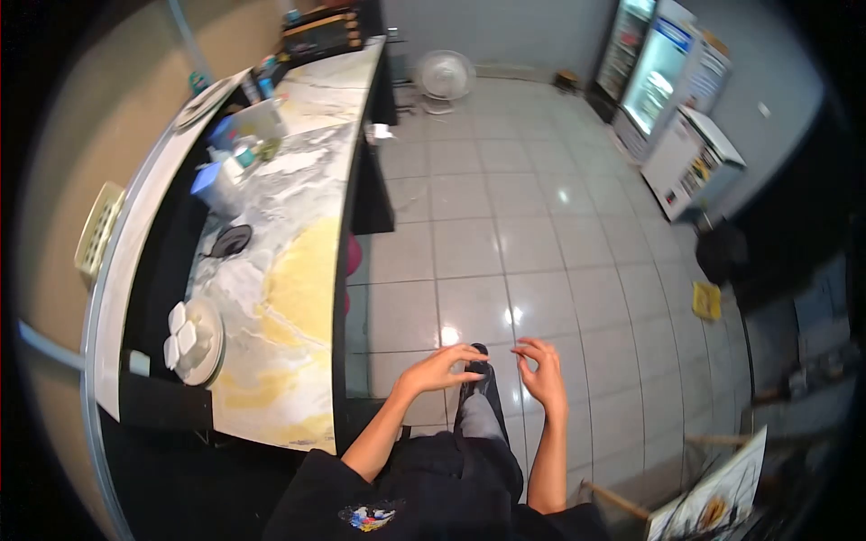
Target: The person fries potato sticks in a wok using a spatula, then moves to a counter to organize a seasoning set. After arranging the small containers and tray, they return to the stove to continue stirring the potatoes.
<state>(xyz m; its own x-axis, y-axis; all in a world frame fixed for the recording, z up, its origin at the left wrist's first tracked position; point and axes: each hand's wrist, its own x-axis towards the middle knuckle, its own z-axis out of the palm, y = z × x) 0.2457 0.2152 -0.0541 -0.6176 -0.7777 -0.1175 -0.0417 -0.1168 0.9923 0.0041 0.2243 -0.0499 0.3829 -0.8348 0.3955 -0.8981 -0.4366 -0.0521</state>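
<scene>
Holding left grip [444, 368] and right grip [543, 375] empty and loosely spread above the glossy grey tiled floor [469, 307]; best to step evenly, clear of the yellow-and-white marbled surface [298, 298] at left.

A round fan [444, 75] stands well apart from a lit fridge [648, 95].

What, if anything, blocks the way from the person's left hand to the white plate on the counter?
Nothing visible does. The left hand is in open air to the right of the counter, and between the counter's edge and the plate there is only marbled top.
</scene>
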